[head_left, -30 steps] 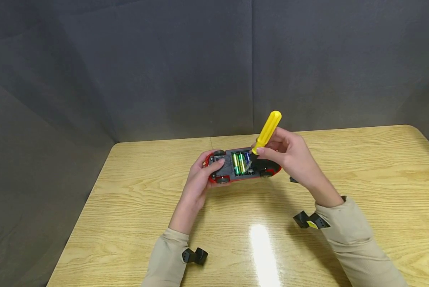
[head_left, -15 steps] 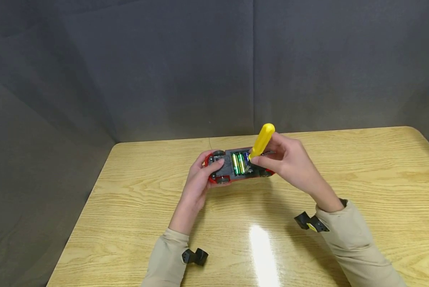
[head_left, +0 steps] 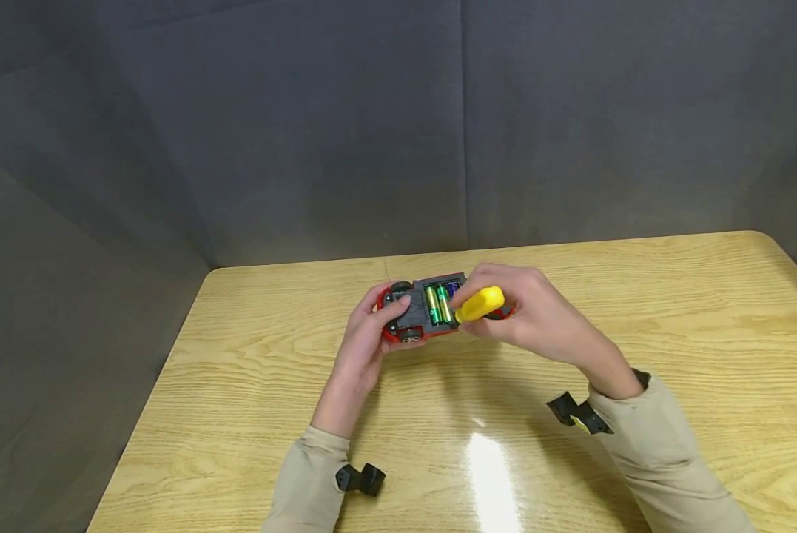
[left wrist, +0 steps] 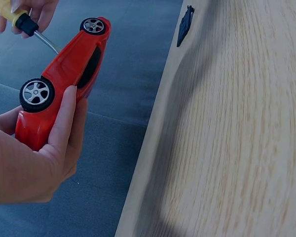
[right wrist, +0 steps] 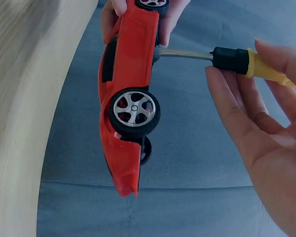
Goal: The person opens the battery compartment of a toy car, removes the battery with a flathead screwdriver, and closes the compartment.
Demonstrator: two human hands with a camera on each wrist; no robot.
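My left hand (head_left: 371, 337) grips the upturned red toy car (head_left: 414, 314) at frame centre. My right-hand fingers (right wrist: 237, 106) pinch the yellow screwdriver (head_left: 479, 303); I'd keep its tip steady beside the batteries (head_left: 438, 303).

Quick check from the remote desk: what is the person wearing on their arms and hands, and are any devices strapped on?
Both hands, left hand and right hand, are bare, without gloves. Long beige sleeves reach to the wrists. A small black mount sits at each wrist; the right one carries a yellow mark. No cables show.
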